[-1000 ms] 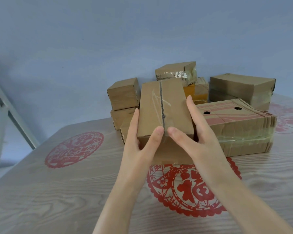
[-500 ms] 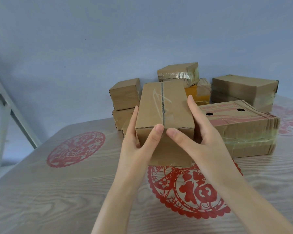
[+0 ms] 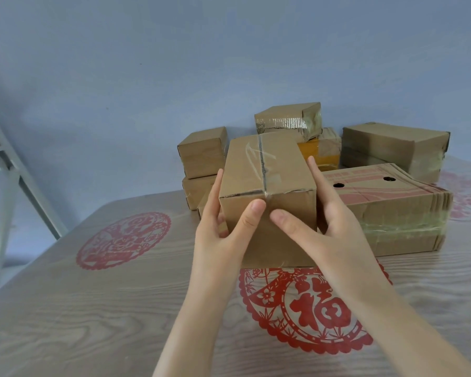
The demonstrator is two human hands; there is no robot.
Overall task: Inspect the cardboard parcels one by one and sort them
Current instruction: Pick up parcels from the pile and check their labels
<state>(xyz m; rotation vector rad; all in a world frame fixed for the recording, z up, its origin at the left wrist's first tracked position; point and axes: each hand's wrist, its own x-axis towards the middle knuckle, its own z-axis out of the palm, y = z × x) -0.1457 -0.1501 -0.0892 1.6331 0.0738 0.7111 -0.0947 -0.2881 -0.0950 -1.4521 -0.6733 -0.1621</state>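
Turning the parcel point(image 3: 267, 180) for inspection should go well with this clasp: the left hand point(image 3: 223, 235) and right hand point(image 3: 326, 227) each lay straight fingers along a side and press a thumb on the near face, clamping it in front of the pile, low over the table point(image 3: 93, 322); I cannot tell whether its lower edge touches. Rotate slowly, clear of the red-printed carton point(image 3: 392, 213) just beside it, and check the taped seam.

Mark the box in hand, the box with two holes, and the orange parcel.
held box point(image 3: 264, 170), head view, taped top face.
two-hole box point(image 3: 392, 213), head view, near side wall.
orange parcel point(image 3: 309, 148), head view, its orange face.
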